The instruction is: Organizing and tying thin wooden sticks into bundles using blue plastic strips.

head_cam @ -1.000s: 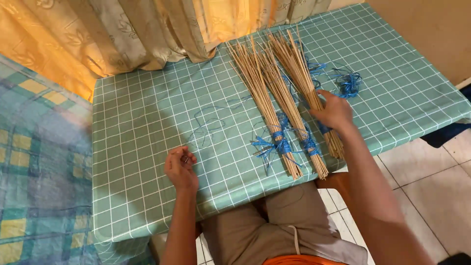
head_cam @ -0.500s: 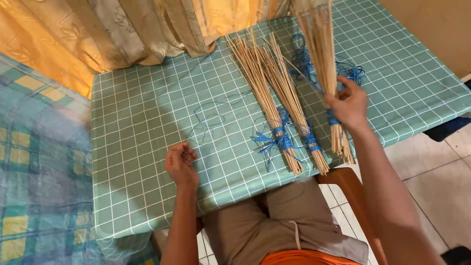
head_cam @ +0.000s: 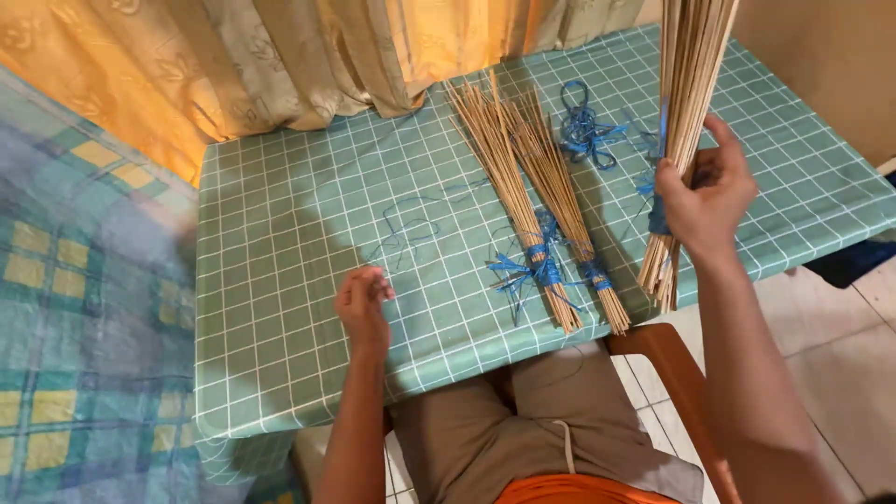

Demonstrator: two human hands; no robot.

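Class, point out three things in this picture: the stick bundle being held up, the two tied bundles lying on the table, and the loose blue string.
held stick bundle point(head_cam: 689, 84), head view, on the sticks above the hand
two tied bundles point(head_cam: 532, 196), head view, mid-length of the sticks
loose blue string point(head_cam: 583, 126), head view, on the tangle

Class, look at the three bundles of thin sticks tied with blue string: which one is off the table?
The bundle gripped in the right hand, held nearly upright above the table's right side. The other two bundles lie flat side by side on the green checked cloth.
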